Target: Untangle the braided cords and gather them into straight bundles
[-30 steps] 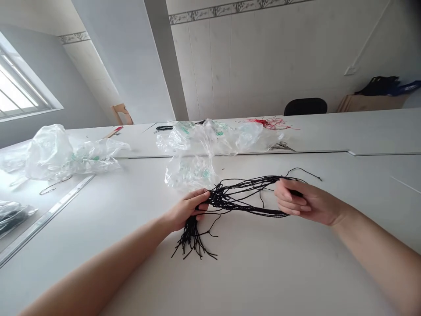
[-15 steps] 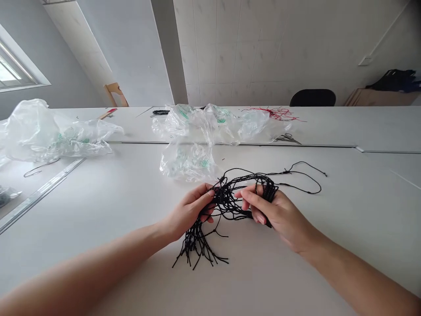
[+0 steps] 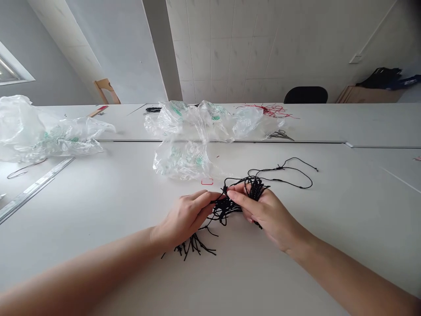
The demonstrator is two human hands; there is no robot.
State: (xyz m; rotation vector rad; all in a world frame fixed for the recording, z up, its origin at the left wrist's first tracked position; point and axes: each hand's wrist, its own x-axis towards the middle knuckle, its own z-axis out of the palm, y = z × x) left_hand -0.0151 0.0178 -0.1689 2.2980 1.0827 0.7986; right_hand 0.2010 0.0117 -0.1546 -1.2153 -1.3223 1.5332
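Black cord bundle [image 3: 226, 206] over the white table [image 3: 230, 272], bunched between my hands: left hand [image 3: 187, 219] closed on its nine-o'clock side, right hand [image 3: 265, 213] curled round the folded loops [image 3: 256, 191] at three, thumb and forefinger pinched near the middle. Stray loop [image 3: 279, 167] trails out at two o'clock, loose ends [image 3: 192, 241] splay at seven; either could snag and tangle if drawn through, and a slackened right curl might spill the folds.
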